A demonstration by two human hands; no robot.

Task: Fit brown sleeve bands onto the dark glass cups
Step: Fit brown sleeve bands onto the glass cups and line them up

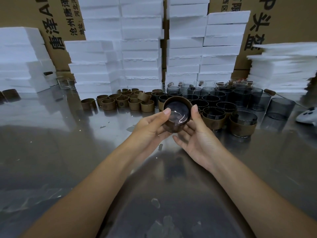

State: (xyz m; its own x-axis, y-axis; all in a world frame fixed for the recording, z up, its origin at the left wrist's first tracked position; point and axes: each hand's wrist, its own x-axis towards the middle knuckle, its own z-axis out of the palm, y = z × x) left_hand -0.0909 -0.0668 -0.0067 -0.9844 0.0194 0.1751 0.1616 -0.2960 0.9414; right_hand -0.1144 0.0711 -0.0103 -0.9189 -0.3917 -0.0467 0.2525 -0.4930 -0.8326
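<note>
Both my hands hold one dark glass cup [177, 114] above the steel table, its base turned towards me, with a brown sleeve band [176, 100] around it. My left hand [152, 124] grips the cup from the left, thumb on the base rim. My right hand [197, 133] cradles it from the right, thumb on the band's edge. Several loose brown bands [130, 100] stand behind on the left. Several bare dark cups [223, 95] crowd the right, and two banded cups [242, 123] stand at their front.
The reflective steel table [85, 143] stretches all around. Stacks of white foam blocks [140, 48] and cardboard boxes [283, 23] wall off the back. A white controller [307, 115] lies at the right edge. A few clear glasses [66, 82] sit at back left.
</note>
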